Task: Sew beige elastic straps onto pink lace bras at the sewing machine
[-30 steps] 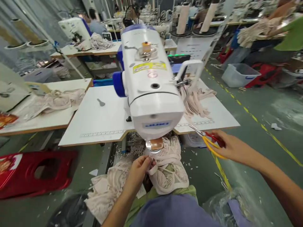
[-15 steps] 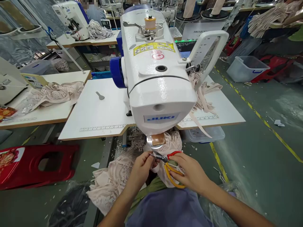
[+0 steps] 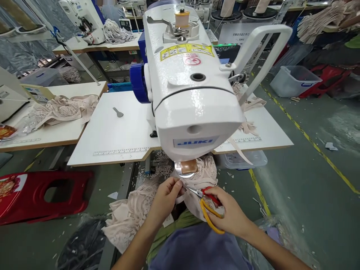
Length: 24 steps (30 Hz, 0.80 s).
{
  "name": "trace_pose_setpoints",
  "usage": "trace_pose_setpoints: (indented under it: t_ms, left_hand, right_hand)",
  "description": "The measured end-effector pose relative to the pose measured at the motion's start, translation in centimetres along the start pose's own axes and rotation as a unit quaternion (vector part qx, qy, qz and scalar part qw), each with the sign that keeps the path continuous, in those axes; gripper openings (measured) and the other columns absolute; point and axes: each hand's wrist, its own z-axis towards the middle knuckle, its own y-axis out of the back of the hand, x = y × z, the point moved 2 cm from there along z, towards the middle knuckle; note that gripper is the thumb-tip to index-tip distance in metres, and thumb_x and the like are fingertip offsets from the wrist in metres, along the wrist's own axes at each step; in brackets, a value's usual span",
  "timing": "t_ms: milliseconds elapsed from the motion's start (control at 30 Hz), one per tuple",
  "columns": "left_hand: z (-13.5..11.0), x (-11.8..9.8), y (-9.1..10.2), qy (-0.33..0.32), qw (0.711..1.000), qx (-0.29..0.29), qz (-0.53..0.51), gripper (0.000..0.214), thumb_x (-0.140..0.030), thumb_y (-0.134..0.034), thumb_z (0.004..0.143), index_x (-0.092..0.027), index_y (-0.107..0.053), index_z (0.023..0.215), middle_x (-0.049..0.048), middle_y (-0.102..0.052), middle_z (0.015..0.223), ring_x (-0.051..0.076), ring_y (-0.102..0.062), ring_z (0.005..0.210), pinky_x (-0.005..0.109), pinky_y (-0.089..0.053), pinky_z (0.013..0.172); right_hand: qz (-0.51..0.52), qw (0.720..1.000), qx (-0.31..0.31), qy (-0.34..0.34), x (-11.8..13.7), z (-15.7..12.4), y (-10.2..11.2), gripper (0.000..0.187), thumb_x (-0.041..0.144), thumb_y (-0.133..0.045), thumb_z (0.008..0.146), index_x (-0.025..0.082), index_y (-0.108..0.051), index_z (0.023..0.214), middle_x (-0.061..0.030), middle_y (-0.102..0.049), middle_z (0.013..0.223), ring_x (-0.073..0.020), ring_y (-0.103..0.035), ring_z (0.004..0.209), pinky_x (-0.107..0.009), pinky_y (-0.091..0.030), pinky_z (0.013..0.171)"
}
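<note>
A white sewing machine (image 3: 185,82) fills the middle of the view, its head over a pale pink lace garment (image 3: 132,213) that spills down toward my lap. My left hand (image 3: 165,197) pinches the lace just below the needle plate. My right hand (image 3: 227,215) grips red and yellow handled scissors (image 3: 206,202), their metal tips pointing left and almost touching my left fingers. Both hands are closed and sit close together under the machine head.
A white worktable (image 3: 112,138) runs behind the machine with pink straps (image 3: 247,112) at its right. Another table at the left holds lace pieces (image 3: 62,108). A red stool (image 3: 42,195) lies on the floor at left, a grey bin (image 3: 292,80) at far right.
My right hand swung in from the right with the scissors and brought their tips to the lace beside my left fingers. The view moved closer to the machine.
</note>
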Motion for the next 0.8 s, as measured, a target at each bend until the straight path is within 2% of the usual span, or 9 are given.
trace_pose_setpoints:
  t_ms: [167, 333, 400, 500, 633, 700, 800]
  left_hand:
    - [0.0, -0.3, 0.1, 0.001, 1.0, 0.005, 0.022, 0.034, -0.05, -0.062, 0.079, -0.017, -0.061, 0.073, -0.0014, -0.059, 0.064, 0.01, -0.046, 0.057, 0.022, -0.036, 0.054]
    - [0.0, -0.2, 0.5, -0.004, 0.999, -0.015, 0.033, 0.035, -0.051, -0.061, 0.08, -0.017, -0.06, 0.071, -0.0001, -0.061, 0.064, 0.01, -0.047, 0.056, 0.022, -0.037, 0.053]
    - [0.2, 0.0, 0.5, -0.006, 0.999, -0.02, 0.039, 0.037, -0.053, -0.061, 0.079, -0.017, -0.06, 0.069, 0.0003, -0.061, 0.063, 0.01, -0.047, 0.054, 0.021, -0.037, 0.052]
    - [0.3, 0.1, 0.6, -0.013, 0.998, -0.038, 0.052, 0.038, -0.053, -0.057, 0.08, -0.017, -0.06, 0.069, 0.0008, -0.062, 0.063, 0.01, -0.047, 0.053, 0.022, -0.037, 0.051]
    - [0.3, -0.1, 1.3, -0.044, 0.992, -0.07, 0.097, 0.033, -0.048, -0.054, 0.079, -0.018, -0.064, 0.073, 0.0026, -0.065, 0.065, 0.014, -0.054, 0.059, 0.024, -0.042, 0.057]
    - [0.3, -0.1, 1.6, -0.069, 0.984, -0.089, 0.135, 0.027, -0.044, -0.057, 0.077, -0.018, -0.067, 0.075, 0.0029, -0.065, 0.068, 0.016, -0.055, 0.064, 0.026, -0.041, 0.06]
    - [0.2, -0.1, 1.7, -0.1, 0.972, -0.1, 0.19, 0.024, -0.038, -0.058, 0.076, -0.02, -0.069, 0.088, 0.0004, -0.064, 0.067, 0.015, -0.053, 0.062, 0.026, -0.037, 0.059]
  right_hand:
    - [0.016, 0.999, 0.028, -0.044, 0.2, 1.4, -1.0, 0.043, 0.029, -0.064, 0.073, 0.019, -0.063, 0.115, -0.0127, -0.071, 0.111, -0.0268, -0.069, 0.096, -0.039, -0.056, 0.08]
    - [0.043, 0.995, 0.057, -0.07, 0.2, 1.9, -0.8, 0.041, 0.028, -0.064, 0.076, 0.021, -0.067, 0.117, -0.0118, -0.071, 0.119, -0.0285, -0.067, 0.108, -0.041, -0.053, 0.093]
    - [0.046, 0.995, 0.054, -0.077, 0.0, 1.6, -0.6, 0.039, 0.028, -0.064, 0.078, 0.023, -0.069, 0.116, -0.0099, -0.072, 0.116, -0.0273, -0.068, 0.104, -0.038, -0.054, 0.087]
    - [0.036, 0.994, 0.041, -0.093, -0.8, 0.6, 0.0, 0.037, 0.03, -0.062, 0.08, 0.024, -0.07, 0.116, -0.0069, -0.075, 0.101, -0.0228, -0.07, 0.082, -0.032, -0.055, 0.069]
    - [-0.008, 0.994, 0.01, -0.111, -2.7, 0.0, 2.1, 0.035, 0.036, -0.061, 0.081, 0.025, -0.069, 0.113, 0.0002, -0.064, 0.066, -0.0166, -0.058, 0.055, -0.027, -0.046, 0.052]
    - [-0.047, 0.992, -0.016, -0.114, -3.5, 1.3, 4.0, 0.032, 0.04, -0.06, 0.082, 0.025, -0.067, 0.109, 0.0003, -0.064, 0.066, -0.0171, -0.058, 0.054, -0.027, -0.044, 0.05]
    - [-0.144, 0.981, -0.061, -0.115, -4.0, 5.8, 7.0, 0.029, 0.041, -0.059, 0.083, 0.023, -0.065, 0.104, -0.0048, -0.071, 0.079, -0.021, -0.064, 0.065, -0.028, -0.046, 0.055]
